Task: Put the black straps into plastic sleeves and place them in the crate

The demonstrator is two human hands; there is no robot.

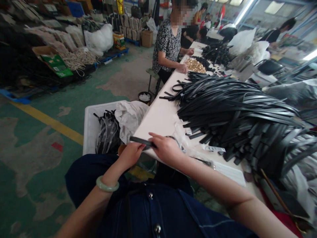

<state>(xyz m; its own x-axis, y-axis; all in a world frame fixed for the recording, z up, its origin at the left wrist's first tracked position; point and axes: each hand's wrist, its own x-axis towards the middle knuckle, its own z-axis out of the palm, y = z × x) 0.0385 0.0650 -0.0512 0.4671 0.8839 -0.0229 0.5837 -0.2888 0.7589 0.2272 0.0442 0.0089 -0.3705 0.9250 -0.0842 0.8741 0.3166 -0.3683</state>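
Note:
A flat black strap (139, 140) is held between my two hands at the near left corner of the white table. My left hand (131, 152), with a pale bangle on its wrist, pinches the strap from below, just off the table edge. My right hand (166, 148) grips the strap's right part from above, over the tabletop. Part of the strap is hidden under the right hand's fingers. Beyond the right hand spreads a big heap of black straps (223, 105), their cut ends pointing toward me. Clear plastic film (182, 134) lies beside the right hand.
At left, a white bin (89, 127) holds bundled black straps (107, 132) and a pale cloth (130, 117). A co-worker (165, 46) sits farther along the table (158, 109) near gold-coloured pieces (195, 65). A paper sheet (230, 173) lies near my right forearm.

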